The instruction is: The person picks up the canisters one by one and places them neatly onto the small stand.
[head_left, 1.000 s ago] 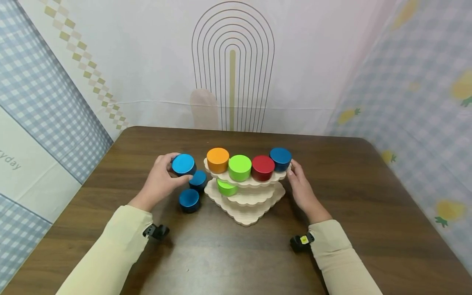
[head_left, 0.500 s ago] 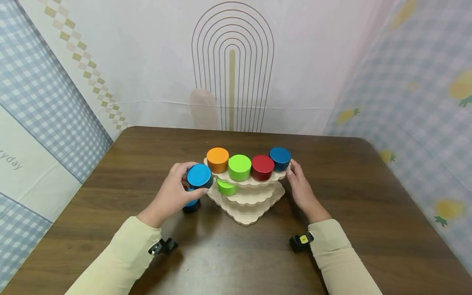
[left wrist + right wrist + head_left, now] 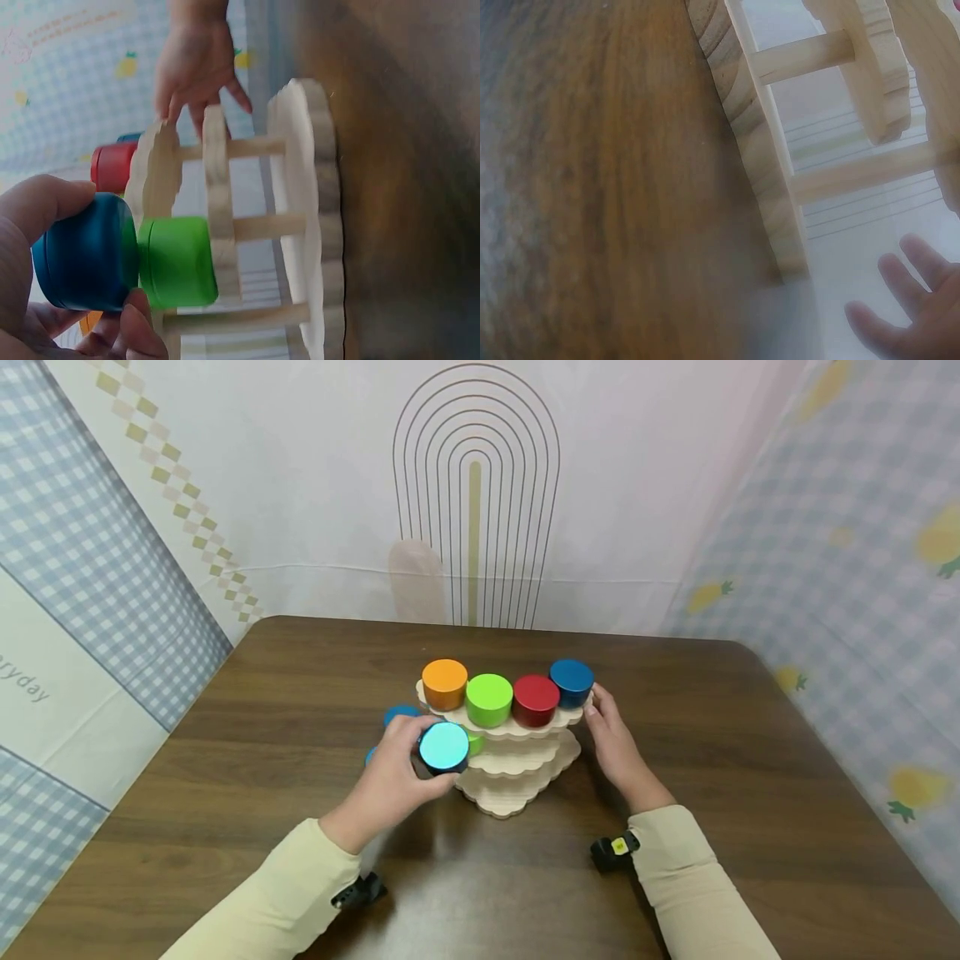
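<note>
My left hand [image 3: 386,789] pinches a blue round tin [image 3: 444,748] between thumb and fingers, in front of the left side of a tiered wooden stand [image 3: 502,797]. In the left wrist view that blue tin [image 3: 86,251] is right beside a green tin [image 3: 178,262] on the middle tier; whether they touch, I cannot tell. On the top tier stand orange [image 3: 445,685], green [image 3: 489,700], red [image 3: 536,702] and blue tins [image 3: 572,683]. At the stand's right edge is my right hand [image 3: 618,752], its fingers spread in the right wrist view [image 3: 922,307].
Two more blue tins [image 3: 401,713] stand on the brown wooden table [image 3: 480,885] left of the stand, partly hidden behind my left hand. A patterned cloth [image 3: 315,485] hangs behind the table. Round pegs [image 3: 270,227] join the stand's tiers.
My left hand has carried the blue tin right and toward me, from beside the other blue tins to the front of the stand. My right hand has stayed at the stand's right edge.
</note>
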